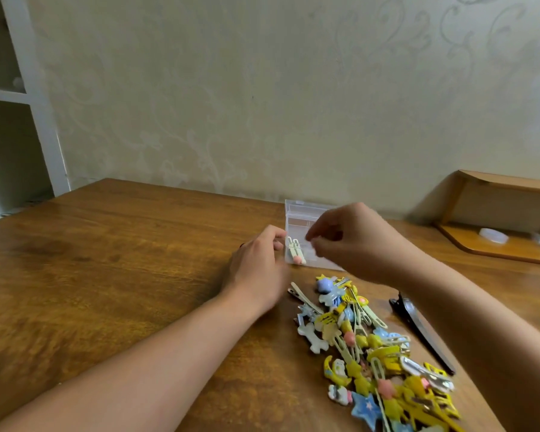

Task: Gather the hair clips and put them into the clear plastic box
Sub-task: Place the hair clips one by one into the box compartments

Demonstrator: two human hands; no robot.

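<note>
The clear plastic box stands open on the wooden table, its lid raised at the back. Two pale clips with a pink end lie at its left side. My left hand touches the box's left edge with loosely curled fingers. Over the box hovers my right hand, fingers curled downward; whether it pinches a clip is hidden. A heap of colourful hair clips, yellow, blue and white, lies in front of the box. Right of the heap lies a long black clip.
A wooden shelf unit sits at the back right with a small white round object on it. The wallpapered wall runs right behind the box. A white shelving frame stands at the far left.
</note>
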